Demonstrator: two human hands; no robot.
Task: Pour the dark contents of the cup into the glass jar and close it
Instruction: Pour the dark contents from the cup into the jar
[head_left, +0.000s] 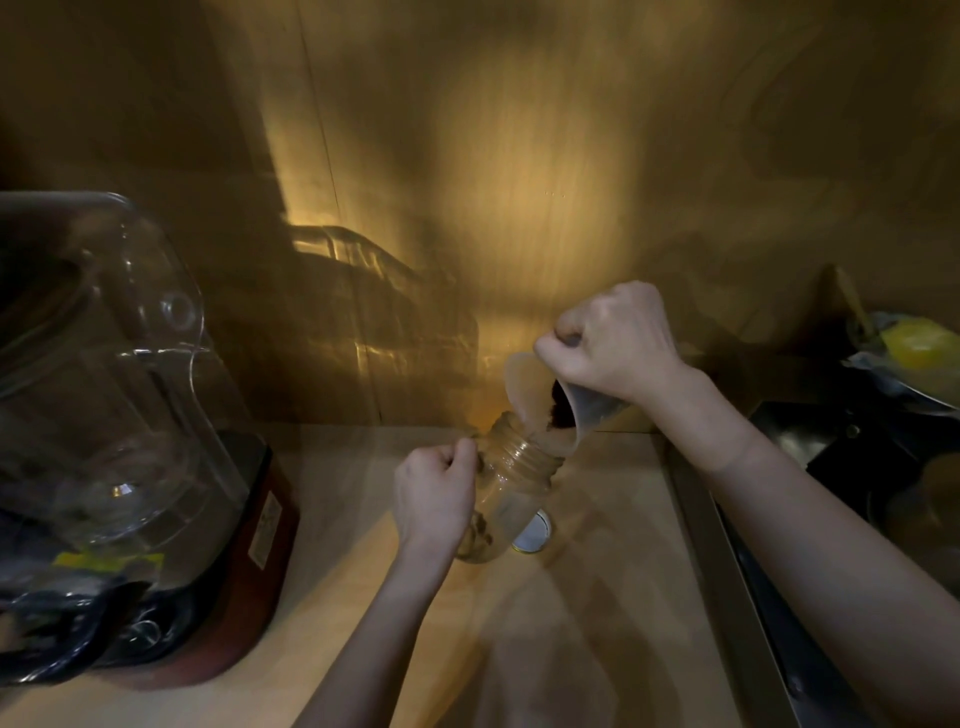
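Left hand (434, 488) fingers grip jar (506, 493); right hand (618, 345) fingers clasp tipped cup (550, 402).

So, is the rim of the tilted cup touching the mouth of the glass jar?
Cannot tell. In the head view the cup, held by the right hand, overlaps the glass jar mouth, but dim light and blur hide any contact or gap.

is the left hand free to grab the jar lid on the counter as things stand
Probably not yet. The left hand is closed around the glass jar, steadying it while the right hand tips the cup over its mouth. The lid lies just behind the jar, so the jar partly blocks it too.
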